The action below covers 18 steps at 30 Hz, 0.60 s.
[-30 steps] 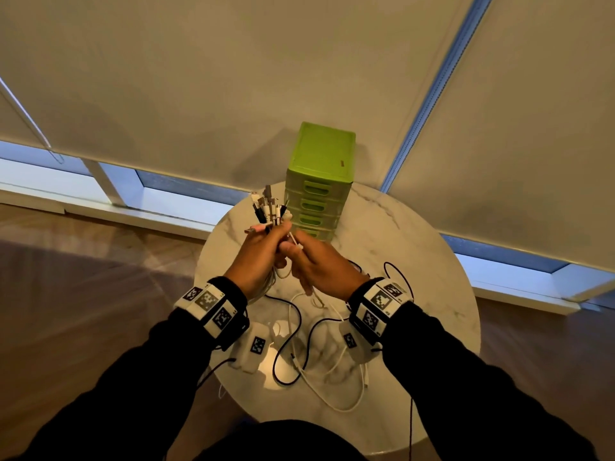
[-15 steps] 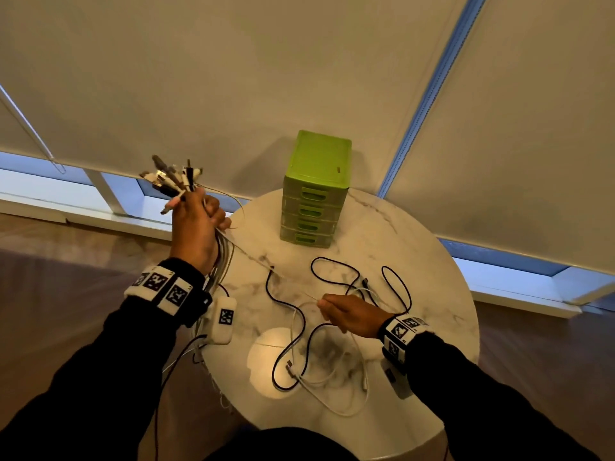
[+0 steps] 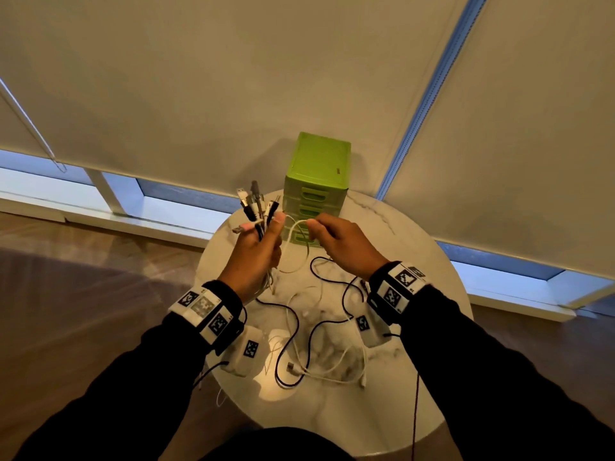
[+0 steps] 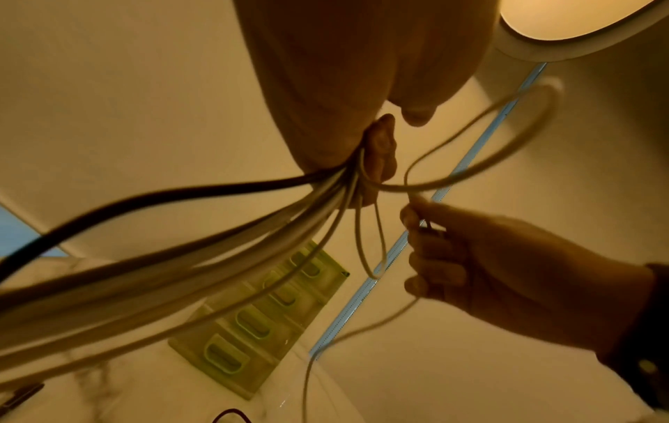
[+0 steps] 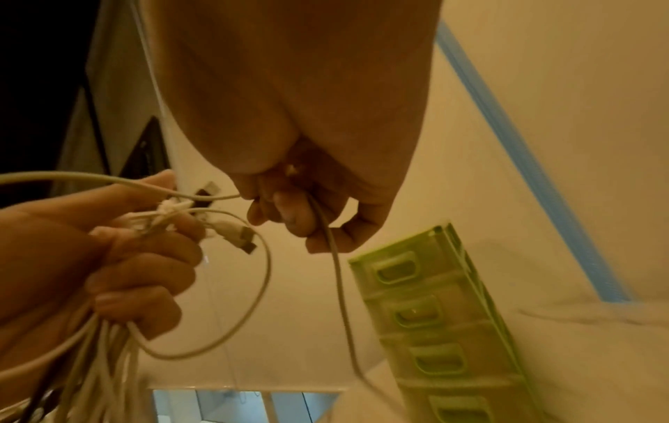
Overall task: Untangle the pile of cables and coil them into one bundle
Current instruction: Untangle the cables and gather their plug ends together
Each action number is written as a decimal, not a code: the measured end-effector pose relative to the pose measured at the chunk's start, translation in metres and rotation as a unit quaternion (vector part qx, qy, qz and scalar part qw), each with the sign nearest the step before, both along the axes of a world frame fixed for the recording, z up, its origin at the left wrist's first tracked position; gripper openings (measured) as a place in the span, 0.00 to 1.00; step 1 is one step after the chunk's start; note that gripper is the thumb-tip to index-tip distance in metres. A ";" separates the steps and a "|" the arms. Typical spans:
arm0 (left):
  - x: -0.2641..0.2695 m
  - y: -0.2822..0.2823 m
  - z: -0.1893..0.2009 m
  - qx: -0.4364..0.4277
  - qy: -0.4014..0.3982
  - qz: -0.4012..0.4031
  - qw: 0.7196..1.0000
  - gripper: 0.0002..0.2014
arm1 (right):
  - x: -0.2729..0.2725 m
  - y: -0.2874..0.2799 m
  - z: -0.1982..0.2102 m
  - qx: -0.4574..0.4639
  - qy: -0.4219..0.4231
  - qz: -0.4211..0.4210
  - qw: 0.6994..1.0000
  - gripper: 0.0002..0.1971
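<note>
Gripping cable bundle (image 3: 258,211) w/ left hand (image 3: 254,257); right hand (image 3: 346,244) pinching white cable (image 3: 294,227).

Black sleeves (image 3: 109,387); white wristbands (image 3: 204,311) bearing black square-patterned markers.

Left hand (image 4: 347,94) gripped a bunch of cables (image 4: 203,243), mostly white, one dark, trailing toward the lower left. Right hand (image 4: 506,274), just beside it, pinched a white cable (image 4: 481,160) looping between the two. A green drawer unit (image 4: 260,323) stood below the hands.
</note>
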<state>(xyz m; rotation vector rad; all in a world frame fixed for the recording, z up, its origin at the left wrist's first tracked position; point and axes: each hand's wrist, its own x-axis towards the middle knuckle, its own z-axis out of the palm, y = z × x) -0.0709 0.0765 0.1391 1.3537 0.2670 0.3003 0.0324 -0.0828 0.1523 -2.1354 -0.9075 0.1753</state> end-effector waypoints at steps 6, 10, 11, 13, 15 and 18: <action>-0.012 0.006 0.011 0.072 0.008 -0.021 0.997 0.09 | -0.017 0.023 0.018 0.026 -0.023 0.061 0.998 0.15; -0.022 0.025 0.020 0.133 0.005 0.054 0.990 0.13 | -0.016 0.024 0.005 -0.022 -0.006 0.134 0.991 0.13; -0.026 0.032 0.021 0.149 0.009 0.063 0.987 0.11 | -0.016 0.027 -0.003 -0.043 -0.032 0.147 0.988 0.12; -0.036 0.043 0.021 0.166 0.026 0.074 0.983 0.10 | -0.013 0.037 -0.018 -0.085 -0.091 0.126 0.984 0.12; -0.049 0.057 0.017 0.139 0.030 0.094 0.985 0.12 | -0.015 0.057 -0.022 -0.087 -0.122 0.104 0.983 0.12; -0.069 0.085 0.012 0.057 0.004 0.131 0.990 0.10 | -0.022 0.089 -0.019 -0.059 -0.076 0.167 0.981 0.11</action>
